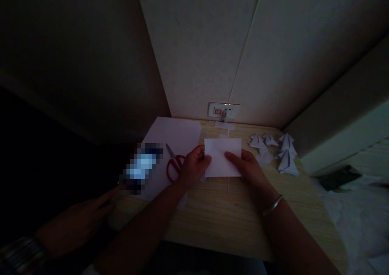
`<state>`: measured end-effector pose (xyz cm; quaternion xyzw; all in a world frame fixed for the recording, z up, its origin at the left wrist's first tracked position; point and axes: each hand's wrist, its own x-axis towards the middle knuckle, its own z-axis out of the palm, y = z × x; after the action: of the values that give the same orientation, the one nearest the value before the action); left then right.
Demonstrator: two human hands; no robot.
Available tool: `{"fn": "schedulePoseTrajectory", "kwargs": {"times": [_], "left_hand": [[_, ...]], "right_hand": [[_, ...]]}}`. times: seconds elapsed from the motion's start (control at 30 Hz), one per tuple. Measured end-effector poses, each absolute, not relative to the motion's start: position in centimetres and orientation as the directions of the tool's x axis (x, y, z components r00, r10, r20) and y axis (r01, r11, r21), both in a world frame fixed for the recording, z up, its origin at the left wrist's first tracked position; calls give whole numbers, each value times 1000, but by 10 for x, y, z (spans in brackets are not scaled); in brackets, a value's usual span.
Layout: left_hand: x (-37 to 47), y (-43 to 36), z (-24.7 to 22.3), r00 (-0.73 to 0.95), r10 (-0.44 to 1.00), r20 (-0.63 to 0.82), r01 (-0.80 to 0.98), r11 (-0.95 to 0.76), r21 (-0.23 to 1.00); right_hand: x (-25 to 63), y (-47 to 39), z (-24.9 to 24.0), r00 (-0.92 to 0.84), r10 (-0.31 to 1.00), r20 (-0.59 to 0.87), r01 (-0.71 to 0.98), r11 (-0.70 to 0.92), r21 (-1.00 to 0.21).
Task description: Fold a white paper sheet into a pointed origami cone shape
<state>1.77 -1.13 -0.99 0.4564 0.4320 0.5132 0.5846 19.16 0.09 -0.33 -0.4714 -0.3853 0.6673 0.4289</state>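
Note:
A white rectangular piece of paper is held up over the wooden table by both hands. My left hand pinches its left edge, thumb on the front face. On the right edge, my right hand grips it the same way, with a bracelet on that wrist. Just left of my left hand lie red-handled scissors, blades pointing up and left, on large white sheets. Folded white paper pieces stand at the table's right side.
The wooden table meets a wall with a socket and a plug in it. At the left, another person's hand is beside a blurred-out phone. A dark green item lies at the far right.

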Motion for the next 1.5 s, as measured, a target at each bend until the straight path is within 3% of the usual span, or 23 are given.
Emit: {"fn": "schedulePoseTrajectory", "kwargs": {"times": [1.5], "left_hand": [[22,-25,-2,97,995,-35,-190,53,980]], "right_hand": [[197,-12,5,-199,935,-293,-186,-330,-926]]}}
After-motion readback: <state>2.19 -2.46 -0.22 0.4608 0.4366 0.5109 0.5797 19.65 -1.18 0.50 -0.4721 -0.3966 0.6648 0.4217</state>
